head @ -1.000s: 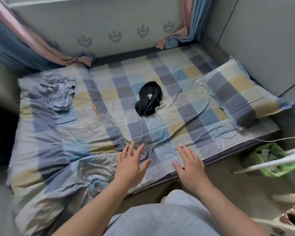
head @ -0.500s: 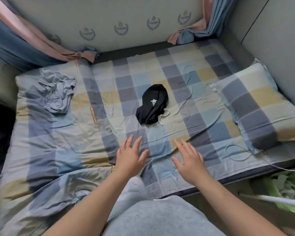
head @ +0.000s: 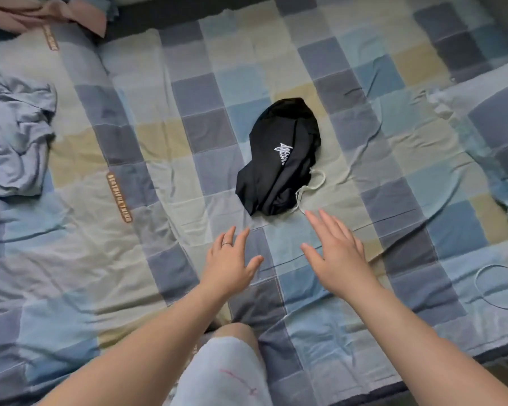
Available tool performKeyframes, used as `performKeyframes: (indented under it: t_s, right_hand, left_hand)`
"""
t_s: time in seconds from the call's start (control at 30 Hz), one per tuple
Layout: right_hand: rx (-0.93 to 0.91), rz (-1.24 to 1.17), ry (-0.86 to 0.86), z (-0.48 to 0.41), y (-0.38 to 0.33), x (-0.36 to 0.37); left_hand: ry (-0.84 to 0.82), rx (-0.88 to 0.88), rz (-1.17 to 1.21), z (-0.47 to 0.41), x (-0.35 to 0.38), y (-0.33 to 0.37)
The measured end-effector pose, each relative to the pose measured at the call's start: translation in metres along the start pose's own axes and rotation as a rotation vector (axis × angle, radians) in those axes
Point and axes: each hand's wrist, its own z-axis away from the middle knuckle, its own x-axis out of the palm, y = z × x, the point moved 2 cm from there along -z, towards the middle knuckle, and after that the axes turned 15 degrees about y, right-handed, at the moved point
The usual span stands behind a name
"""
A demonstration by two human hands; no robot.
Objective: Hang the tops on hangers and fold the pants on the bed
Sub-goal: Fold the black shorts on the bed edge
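Both hands are held out flat over the bed (head: 393, 136), fingers spread and nothing gripped. The left hand (head: 229, 259) is just short of the black garment (head: 279, 159). The right hand (head: 335, 253) is closer, its fingertips almost at the white drawstring (head: 316, 183) that trails from the garment's near end. Whether the palms rest on the sheet cannot be told.

The black garment lies crumpled in a loose bundle, with a white printed logo on top. Pants or shorts are suggested by the drawstring, though this cannot be confirmed while it is bunched. It is judged to be light, soft and limp. If lifted from the middle, it would likely droop and stay tangled. A better hold is expected at the waistband beside the drawstring, one hand at each side, so that it can be shaken out and laid flat for folding. The cord itself should not be pulled, since it may slide out.

Well to the left of the black garment a grey-blue garment (head: 15, 142) is heaped, and a pillow (head: 499, 118) lies well to its right.
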Motion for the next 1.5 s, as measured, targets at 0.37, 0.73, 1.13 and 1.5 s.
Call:
performKeyframes:
  t_s: [0.37,0.73,1.13,1.5]
  right_hand:
    - [-0.184,0.171,-0.062,-0.198,-0.002,0.14]
    - [-0.512,0.525,-0.15,-0.33,-0.044,0.192]
    - [-0.247,0.521,0.083,-0.244,0.042,0.16]
    - [0.009,0.328,-0.083,-0.096,0.066,0.14]
  left_hand:
    - [0.284,0.111,-0.064,-0.226,0.125,-0.051]
    - [0.496,0.203,-0.182,-0.238,0.157,-0.069]
    - [0.388,0.166,-0.235,-0.232,0.144,-0.062]
    - [0.06,0.316,-0.144,-0.123,0.134,-0.052]
